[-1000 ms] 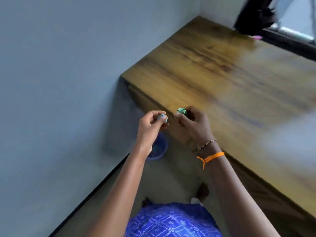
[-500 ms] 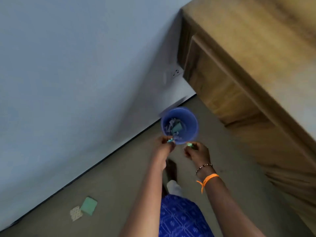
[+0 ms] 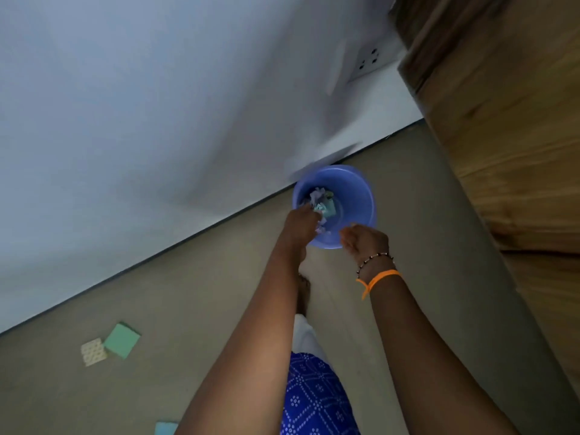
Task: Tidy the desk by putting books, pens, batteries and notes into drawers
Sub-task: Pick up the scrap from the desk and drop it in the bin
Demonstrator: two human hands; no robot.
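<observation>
A round blue bin [image 3: 354,196] stands on the floor against the wall, with purple and teal crumpled paper scraps [image 3: 328,207] inside. My left hand [image 3: 299,226] reaches over the bin's near rim, fingers closed, with a pale teal paper scrap [image 3: 318,209] at its fingertips. My right hand [image 3: 365,241] hovers at the bin's front right edge with fingers loosely apart and nothing visible in them. It wears a bead bracelet and an orange band.
The wooden desk side [image 3: 502,152] rises on the right. A wall socket [image 3: 368,61] sits behind it. On the floor at left lie a green note pad [image 3: 122,340], a cream patterned pad [image 3: 93,351] and a blue pad [image 3: 166,428].
My view dropped from the desk top to the floor. Both hands moved down to the bin; the green scrap once in my right hand is no longer visible there.
</observation>
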